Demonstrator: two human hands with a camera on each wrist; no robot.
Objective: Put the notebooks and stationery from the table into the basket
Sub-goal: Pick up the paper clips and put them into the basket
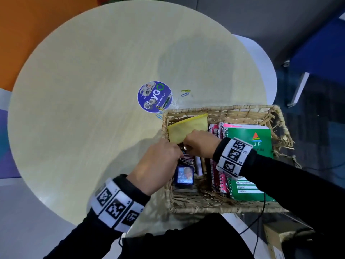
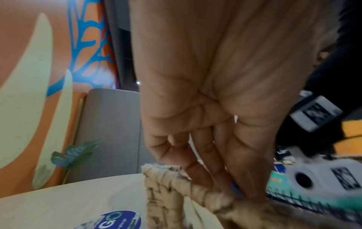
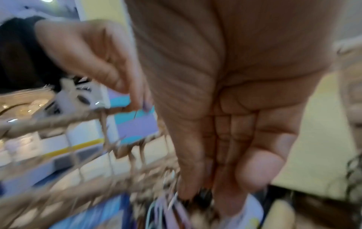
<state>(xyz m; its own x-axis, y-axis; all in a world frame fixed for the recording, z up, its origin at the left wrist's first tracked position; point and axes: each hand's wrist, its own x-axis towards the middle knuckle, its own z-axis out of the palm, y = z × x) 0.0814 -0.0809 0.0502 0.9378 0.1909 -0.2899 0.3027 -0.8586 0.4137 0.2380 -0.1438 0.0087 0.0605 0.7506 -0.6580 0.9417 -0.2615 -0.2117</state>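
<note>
A woven basket (image 1: 224,108) stands on the round table's near right side. It holds a yellow pad (image 1: 188,128), pink spiral notebooks (image 1: 216,131), a green notebook (image 1: 250,139), a blue picture card (image 1: 185,175) and a heap of pink paper clips (image 1: 187,160). Both hands hang over its left end. My left hand (image 1: 178,156) points down with bunched fingers; in the blurred right wrist view a thin wire clip shows at its fingertips. My right hand (image 1: 186,144) has straight fingers (image 3: 195,178) over blurred clips. Loose paper clips (image 1: 185,92) lie on the table, and more clips (image 1: 160,111) lie by the basket's far left corner.
A round blue sticker (image 1: 155,97) is stuck to the table just beyond the basket. A white chair (image 1: 261,58) stands behind the table's right edge. A cardboard box (image 1: 274,238) and a black cable sit low at the right.
</note>
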